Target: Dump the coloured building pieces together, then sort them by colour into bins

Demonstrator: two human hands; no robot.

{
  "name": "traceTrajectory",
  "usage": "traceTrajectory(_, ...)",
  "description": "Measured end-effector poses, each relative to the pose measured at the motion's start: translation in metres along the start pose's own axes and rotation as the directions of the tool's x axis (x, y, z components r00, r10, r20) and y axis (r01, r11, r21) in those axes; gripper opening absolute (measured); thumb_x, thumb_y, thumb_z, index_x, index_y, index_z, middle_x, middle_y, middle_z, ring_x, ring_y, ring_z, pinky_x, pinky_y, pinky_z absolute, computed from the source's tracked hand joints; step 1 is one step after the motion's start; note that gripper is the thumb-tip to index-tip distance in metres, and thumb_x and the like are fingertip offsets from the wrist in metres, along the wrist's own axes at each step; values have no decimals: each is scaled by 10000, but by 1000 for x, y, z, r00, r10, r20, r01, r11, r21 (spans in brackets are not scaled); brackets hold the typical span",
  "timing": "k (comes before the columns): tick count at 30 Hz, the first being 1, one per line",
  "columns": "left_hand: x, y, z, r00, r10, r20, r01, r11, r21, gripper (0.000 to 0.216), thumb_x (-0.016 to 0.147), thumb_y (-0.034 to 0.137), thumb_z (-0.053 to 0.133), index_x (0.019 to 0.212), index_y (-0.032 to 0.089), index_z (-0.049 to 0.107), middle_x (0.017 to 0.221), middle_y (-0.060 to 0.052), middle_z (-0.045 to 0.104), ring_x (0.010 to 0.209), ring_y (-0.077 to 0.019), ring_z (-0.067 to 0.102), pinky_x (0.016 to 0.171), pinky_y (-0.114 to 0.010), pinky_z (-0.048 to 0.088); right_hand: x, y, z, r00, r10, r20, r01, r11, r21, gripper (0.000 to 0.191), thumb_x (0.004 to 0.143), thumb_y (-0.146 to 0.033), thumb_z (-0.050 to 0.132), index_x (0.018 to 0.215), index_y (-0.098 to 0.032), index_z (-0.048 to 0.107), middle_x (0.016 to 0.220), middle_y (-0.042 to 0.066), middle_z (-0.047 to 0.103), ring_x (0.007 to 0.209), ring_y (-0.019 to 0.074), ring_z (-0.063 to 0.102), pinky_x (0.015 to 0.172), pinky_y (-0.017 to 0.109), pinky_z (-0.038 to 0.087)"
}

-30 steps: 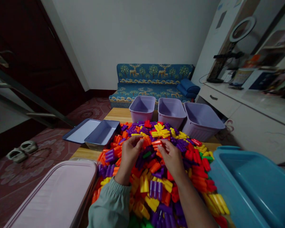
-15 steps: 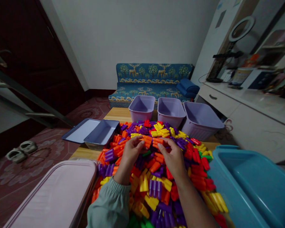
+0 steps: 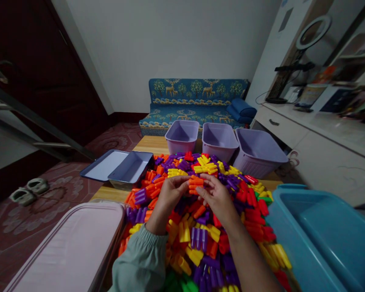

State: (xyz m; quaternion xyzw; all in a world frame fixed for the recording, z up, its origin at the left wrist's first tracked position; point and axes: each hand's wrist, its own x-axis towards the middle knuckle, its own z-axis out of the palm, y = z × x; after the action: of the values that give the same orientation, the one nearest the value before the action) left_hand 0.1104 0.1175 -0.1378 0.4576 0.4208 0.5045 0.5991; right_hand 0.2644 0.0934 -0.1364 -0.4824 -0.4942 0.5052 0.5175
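Between my two hands is an orange toy building piece [image 3: 196,184] made of joined tubes, held above the pile. My left hand [image 3: 173,192] is closed, with thumb and fingers pinching its left end. From the other side my right hand [image 3: 214,194] grips it, thumb in front and fingers behind. Beneath them spreads a heap of similar plastic pieces: purple ones [image 3: 199,239], yellow ones [image 3: 184,231], red ones [image 3: 254,219], and some orange and green. Part of the heap is hidden under my forearms.
Three lilac bins [image 3: 220,138] stand along the table's far edge. At the left are an open blue-grey box [image 3: 130,170] and a pink lid [image 3: 76,243]. A teal tub [image 3: 322,235] sits at the right. Beyond is a patterned sofa [image 3: 194,109].
Two orange pieces held apart, one in each hand, have come together into what looks like one block. My hands are closer to each other now.
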Motion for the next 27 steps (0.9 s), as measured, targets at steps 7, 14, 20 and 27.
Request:
traceTrajectory(7, 1, -4, -1, 992, 111, -57, -97, 972, 213, 415, 776, 426, 681, 1051, 118, 725, 831, -80, 743, 660, -166, 660, 622, -277, 542, -1, -4, -1, 999, 27, -27, -27, 999, 28, 477, 675, -453, 770, 1003, -148, 607, 768, 28, 695, 519, 125, 593, 458, 242, 482)
traceTrajectory(14, -12, 2, -2, 935, 264, 235, -335, 449, 828, 503, 733, 464, 755, 1156, 198, 704, 1124, -123, 690, 1048, -292, 627, 904, -390, 488, 9, 8, -18, 959, -69, -275, 85, 995, 47, 489, 697, -496, 755, 1021, -148, 641, 761, 31, 692, 510, 120, 558, 462, 244, 452)
traceTrajectory(20, -16, 2, 6, 940, 227, 255, -320, 324, 890, 364, 751, 303, 741, 1100, 201, 724, 1108, -106, 675, 1031, -285, 616, 858, -383, 487, 15, 22, -34, 972, -164, -169, 82, 909, -409, 365, 732, -421, 687, 1002, -176, 671, 816, 56, 721, 635, 182, 647, 586, 295, 519)
traceTrajectory(27, -5, -5, -1, 931, 345, 118, -282, 475, 833, 128, 785, 172, 669, 885, 170, 748, 901, -77, 698, 848, -209, 646, 794, -331, 504, 7, 13, -24, 980, -201, 2, 136, 657, -742, 338, 708, -274, 666, 1039, -213, 686, 822, 24, 721, 669, 174, 649, 666, 303, 512)
